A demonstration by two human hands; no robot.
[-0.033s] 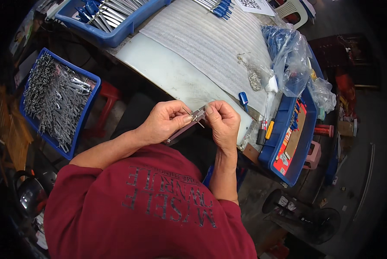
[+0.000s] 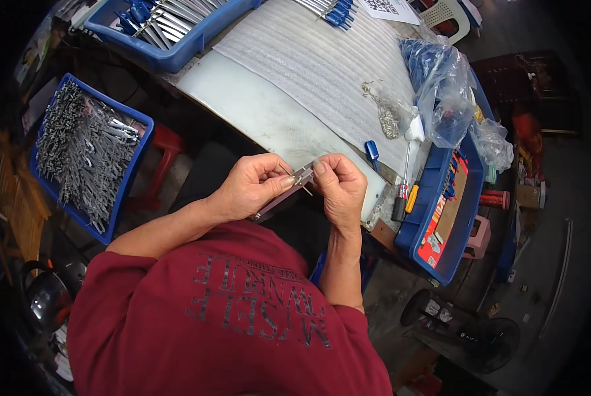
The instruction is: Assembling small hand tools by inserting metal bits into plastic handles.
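Note:
My left hand (image 2: 252,185) and my right hand (image 2: 343,191) meet just in front of the table's near edge. Between them is a slim, brownish-grey metal piece (image 2: 281,198) with a long flat body and a small fitting near its upper end. Thin rod-like ends stick out by my fingers. My left thumb and fingers pinch it by the fitting, while my right thumb and fingers close on its upper end. Fingers partly cover the piece, so its exact kind cannot be made out.
On the table (image 2: 243,99) lie a foam sheet (image 2: 309,72), small metal parts (image 2: 389,122), a blue-handled tool (image 2: 372,152) and a yellow-handled screwdriver (image 2: 411,198). Blue bins stand around: one with metal parts (image 2: 91,158), one with blue-ended pieces (image 2: 170,23), one at right (image 2: 411,231).

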